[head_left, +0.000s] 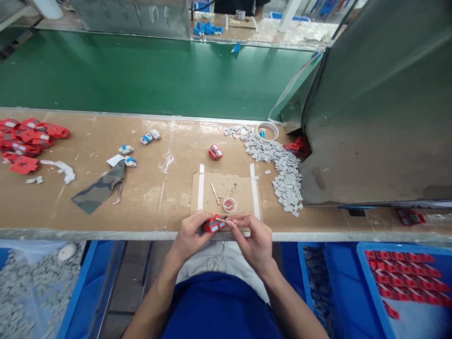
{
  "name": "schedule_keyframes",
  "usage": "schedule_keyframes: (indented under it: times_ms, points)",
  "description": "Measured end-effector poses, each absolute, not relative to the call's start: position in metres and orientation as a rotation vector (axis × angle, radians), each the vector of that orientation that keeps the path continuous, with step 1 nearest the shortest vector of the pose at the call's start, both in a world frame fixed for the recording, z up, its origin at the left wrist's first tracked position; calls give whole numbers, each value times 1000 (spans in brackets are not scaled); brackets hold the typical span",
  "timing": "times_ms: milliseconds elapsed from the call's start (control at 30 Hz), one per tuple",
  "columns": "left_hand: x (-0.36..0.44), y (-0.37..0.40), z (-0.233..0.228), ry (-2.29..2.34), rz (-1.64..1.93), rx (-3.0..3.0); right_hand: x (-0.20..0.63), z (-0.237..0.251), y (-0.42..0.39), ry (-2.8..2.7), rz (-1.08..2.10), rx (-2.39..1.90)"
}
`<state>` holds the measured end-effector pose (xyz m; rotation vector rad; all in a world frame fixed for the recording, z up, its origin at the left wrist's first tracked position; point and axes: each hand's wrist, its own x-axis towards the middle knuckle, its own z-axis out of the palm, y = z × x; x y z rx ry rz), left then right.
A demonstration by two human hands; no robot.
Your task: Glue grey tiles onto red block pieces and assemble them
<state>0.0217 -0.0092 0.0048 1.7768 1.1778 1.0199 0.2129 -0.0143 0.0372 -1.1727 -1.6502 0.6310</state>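
Closed around a small red toy car (213, 225) with pale window patches, my left hand (189, 239) keeps it over the table's near edge. My right hand (253, 239) pinches a thin pale stick (221, 220), its end at the top of the car; I cannot tell what the tip is. Just beyond my hands, a small round cup (229, 205) with reddish contents sits on a taped cardboard sheet (226, 181). Left of the cup lies another pale stick (214, 193). A second red toy car (215, 152) rests beyond the sheet.
Many small grey pieces (287, 176) spread on the right beside a tape roll (267, 132) and a large metal housing (381, 117). Red parts (31, 136) and a camouflage cloth (100, 188) lie left. A green belt (148, 77) runs behind; a blue tray (376, 292) of red parts stands lower right.
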Motion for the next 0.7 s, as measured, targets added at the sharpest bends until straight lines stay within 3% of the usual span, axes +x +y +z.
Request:
schedule_keyframes:
  times_ms: [467,700]
  points:
    - [20,-9,6,1223,999,1747,230,37,-4,-1428,621,-1232]
    - [18,-9,6,1234,976,1681,229,12,8,-1648,573,-1321]
